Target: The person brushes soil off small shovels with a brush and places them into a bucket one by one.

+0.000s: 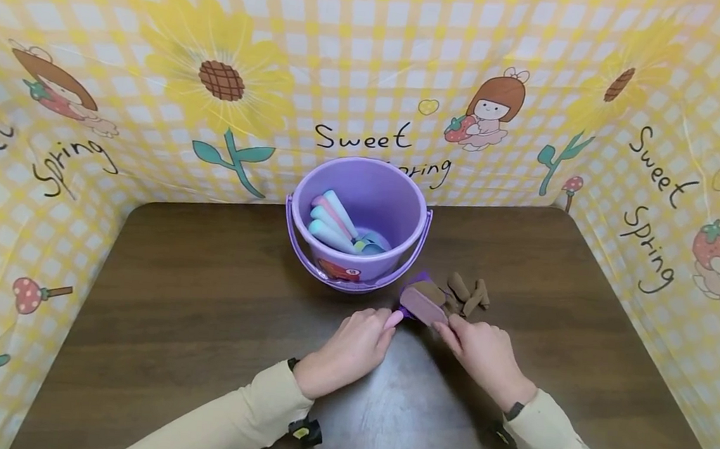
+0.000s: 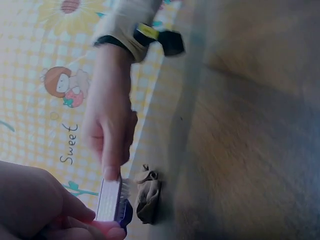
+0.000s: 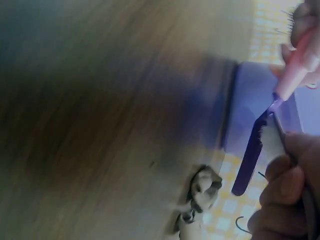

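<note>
My left hand (image 1: 353, 347) grips the pink handle of a small toy shovel (image 3: 246, 162) with a purple blade. In my right hand (image 1: 486, 354) is a brush (image 1: 422, 305) with a flat pinkish back and pale bristles, held over the shovel's blade. Brown soft-looking lumps (image 1: 471, 295) lie on the table just beyond the brush; their material is hard to tell. A brown piece (image 1: 429, 290) is at the blade, partly covered by the brush. In the right wrist view, the bristles face the shovel near its neck.
A purple bucket (image 1: 356, 273) with its handle lowered stands behind the hands, holding several tools (image 1: 335, 222) with pastel handles. The dark wooden table (image 1: 201, 311) meets yellow checked cloth (image 1: 297, 50) at the back and sides.
</note>
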`<state>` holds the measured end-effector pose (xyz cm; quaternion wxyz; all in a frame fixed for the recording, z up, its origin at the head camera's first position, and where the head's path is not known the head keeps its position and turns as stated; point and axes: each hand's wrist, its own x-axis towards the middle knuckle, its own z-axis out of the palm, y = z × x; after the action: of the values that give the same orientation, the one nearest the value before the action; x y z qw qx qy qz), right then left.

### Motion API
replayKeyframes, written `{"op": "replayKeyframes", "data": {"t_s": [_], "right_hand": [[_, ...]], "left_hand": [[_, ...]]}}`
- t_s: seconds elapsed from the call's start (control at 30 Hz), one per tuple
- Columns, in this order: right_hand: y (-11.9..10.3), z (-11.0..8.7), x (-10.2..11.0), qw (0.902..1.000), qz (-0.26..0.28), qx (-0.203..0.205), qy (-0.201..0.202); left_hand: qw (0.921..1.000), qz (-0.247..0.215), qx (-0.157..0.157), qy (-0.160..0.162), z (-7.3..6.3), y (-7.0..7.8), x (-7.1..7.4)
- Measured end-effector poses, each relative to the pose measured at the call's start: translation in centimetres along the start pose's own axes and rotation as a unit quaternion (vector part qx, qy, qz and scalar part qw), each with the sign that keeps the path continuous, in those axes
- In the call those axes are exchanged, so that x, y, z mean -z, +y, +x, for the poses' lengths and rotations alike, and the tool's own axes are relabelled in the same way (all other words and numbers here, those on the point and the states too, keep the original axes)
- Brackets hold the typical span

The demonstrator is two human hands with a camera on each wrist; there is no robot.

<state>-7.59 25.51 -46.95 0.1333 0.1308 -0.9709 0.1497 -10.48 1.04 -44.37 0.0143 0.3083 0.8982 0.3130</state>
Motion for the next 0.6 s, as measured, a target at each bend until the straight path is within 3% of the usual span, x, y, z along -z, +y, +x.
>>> {"op": "replayKeyframes", "data": {"t_s": [0.2, 0.27, 0.4, 0.5, 0.6], "right_hand": [[0.6, 0.1, 0.1, 0.9926, 0.042, -0.108, -0.037], [0.9, 0.1, 0.1, 0.9894, 0.058, -0.125, -0.045], [0.9, 0.0, 0.1, 0.9916, 0.078, -0.097, -0.035], [0.6, -0.2, 0.1, 0.9969, 0.064, -0.042, -0.019], [0.5, -0.3, -0.2, 0.9987, 0.035, -0.033, -0.015]], "left_hand": [[0.9998, -0.002, -0.009, -0.016, -0.3, 0.1, 0.0], [0.9998, -0.001, -0.011, -0.019, -0.3, 0.2, -0.1], [0.9998, -0.002, -0.004, -0.022, -0.2, 0.2, -0.3], [0.9997, -0.003, 0.003, -0.023, 0.0, 0.3, -0.3], [0.9998, -0.005, 0.004, -0.02, 0.0, 0.4, -0.4]]}}
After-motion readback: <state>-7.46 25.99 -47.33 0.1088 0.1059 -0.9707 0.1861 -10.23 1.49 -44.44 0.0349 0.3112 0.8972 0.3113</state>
